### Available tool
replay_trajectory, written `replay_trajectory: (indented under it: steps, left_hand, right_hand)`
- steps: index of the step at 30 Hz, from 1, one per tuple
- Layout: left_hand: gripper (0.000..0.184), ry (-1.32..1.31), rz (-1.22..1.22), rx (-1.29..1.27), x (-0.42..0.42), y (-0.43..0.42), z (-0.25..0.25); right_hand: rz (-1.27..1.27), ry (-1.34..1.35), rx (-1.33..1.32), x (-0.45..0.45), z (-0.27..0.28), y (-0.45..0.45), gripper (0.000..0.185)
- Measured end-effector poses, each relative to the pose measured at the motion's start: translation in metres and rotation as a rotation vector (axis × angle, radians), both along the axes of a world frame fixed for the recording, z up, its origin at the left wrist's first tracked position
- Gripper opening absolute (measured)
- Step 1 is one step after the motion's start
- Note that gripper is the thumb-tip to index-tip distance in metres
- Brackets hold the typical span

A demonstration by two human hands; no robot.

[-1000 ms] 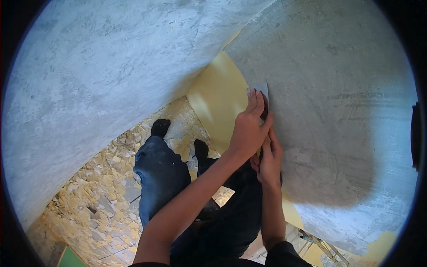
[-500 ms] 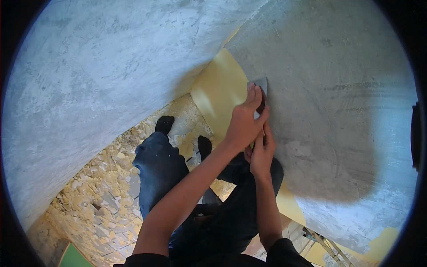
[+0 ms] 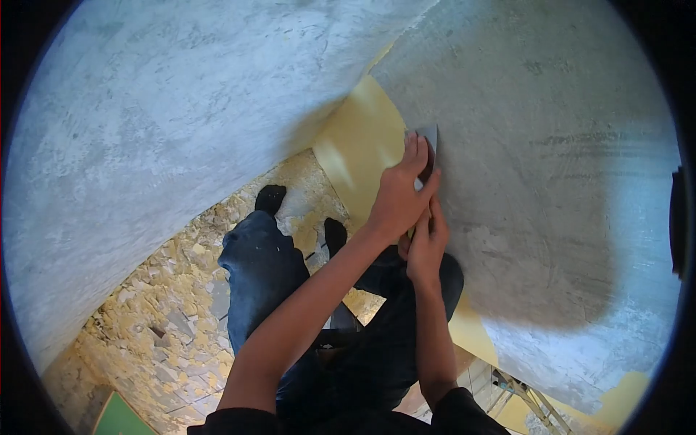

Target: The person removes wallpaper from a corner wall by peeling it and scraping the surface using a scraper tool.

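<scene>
A scraper with a flat metal blade lies against the grey right-hand wall, at the border of a strip of yellow paint. Near the blade, my left hand grips it, fingers stretched along its dark back part and thumb on the other side. Lower down, my right hand is closed around the handle, which the fingers mostly hide. Both hands are close together, right beneath left.
A bare grey wall rises on the left and meets the other at a corner. Paint flakes and broken pieces cover the floor around my legs. A ladder stands at lower right, a green panel at lower left.
Almost nothing differs. The blade and my left hand have shifted very slightly, and the view has moved a little; both hands keep the same grip.
</scene>
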State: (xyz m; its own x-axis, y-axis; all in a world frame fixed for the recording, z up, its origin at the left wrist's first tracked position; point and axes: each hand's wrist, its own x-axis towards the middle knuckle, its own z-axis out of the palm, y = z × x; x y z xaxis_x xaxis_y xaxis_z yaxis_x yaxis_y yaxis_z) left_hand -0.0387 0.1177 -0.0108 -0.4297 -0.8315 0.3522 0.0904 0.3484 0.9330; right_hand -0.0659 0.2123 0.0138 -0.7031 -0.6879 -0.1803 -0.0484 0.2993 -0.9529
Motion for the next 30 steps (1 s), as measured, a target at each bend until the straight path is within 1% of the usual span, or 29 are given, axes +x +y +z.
replay_trajectory:
  steps: [2, 3, 5, 6, 9, 12, 14, 15, 17, 19, 20, 21, 23, 24, 26, 30]
  left_hand:
    - [0.050, 0.026, 0.005, 0.133, -0.004, -0.005, 0.001]
    - [0.050, 0.029, 0.001, 0.135, -0.004, -0.002, 0.000]
    - [0.051, 0.038, 0.031, 0.034, -0.003, 0.000, -0.002]
    - [0.051, 0.043, 0.036, 0.023, -0.004, -0.002, -0.002]
    - [0.051, 0.009, 0.034, 0.046, -0.002, -0.003, -0.002]
    - [0.052, 0.054, -0.026, 0.119, -0.002, 0.000, -0.004]
    - [0.054, 0.001, -0.020, -0.009, 0.000, 0.003, -0.002]
    - [0.054, 0.001, -0.012, -0.020, -0.002, -0.004, -0.001]
    - [0.056, -0.001, 0.030, 0.091, -0.005, -0.006, 0.000]
    - [0.056, 0.004, -0.006, 0.117, -0.003, -0.005, 0.000]
    - [0.055, 0.012, -0.026, 0.123, -0.003, -0.008, 0.002]
    - [0.055, 0.020, -0.027, 0.115, -0.004, -0.006, 0.002]
    - [0.055, -0.037, -0.019, -0.035, 0.001, -0.004, 0.002]
    - [0.055, -0.040, -0.012, -0.037, 0.000, -0.009, 0.003]
    - [0.054, -0.018, -0.024, 0.047, -0.002, -0.012, 0.002]
    - [0.053, -0.008, -0.026, 0.047, 0.006, -0.006, 0.012]
  right_hand:
    - [-0.021, -0.057, 0.040, -0.001, 0.002, 0.001, 0.044]
    - [-0.004, -0.045, 0.035, -0.003, -0.001, 0.002, 0.044]
    - [0.012, -0.025, 0.019, -0.005, -0.003, 0.004, 0.044]
    - [0.005, 0.002, 0.016, -0.003, -0.004, 0.006, 0.044]
    - [0.017, 0.001, 0.013, -0.005, -0.006, -0.002, 0.044]
    - [-0.023, -0.036, 0.036, 0.001, -0.001, 0.006, 0.045]
    - [-0.045, -0.048, 0.039, 0.002, 0.001, 0.004, 0.045]
    - [-0.019, -0.029, 0.031, -0.004, 0.000, 0.004, 0.045]
    - [-0.009, -0.014, 0.038, -0.007, -0.002, 0.004, 0.045]
    - [0.022, -0.084, 0.022, -0.012, 0.000, -0.002, 0.044]
    - [0.017, -0.075, 0.024, -0.009, -0.001, 0.002, 0.044]
    - [0.010, -0.031, 0.014, -0.004, -0.004, 0.007, 0.044]
    - [0.013, 0.010, -0.010, -0.003, -0.003, -0.001, 0.043]
    - [0.014, -0.012, 0.009, -0.004, 0.001, -0.006, 0.043]
    - [0.002, -0.047, 0.047, -0.003, 0.000, -0.002, 0.043]
    - [0.018, -0.033, 0.020, -0.008, 0.004, 0.003, 0.044]
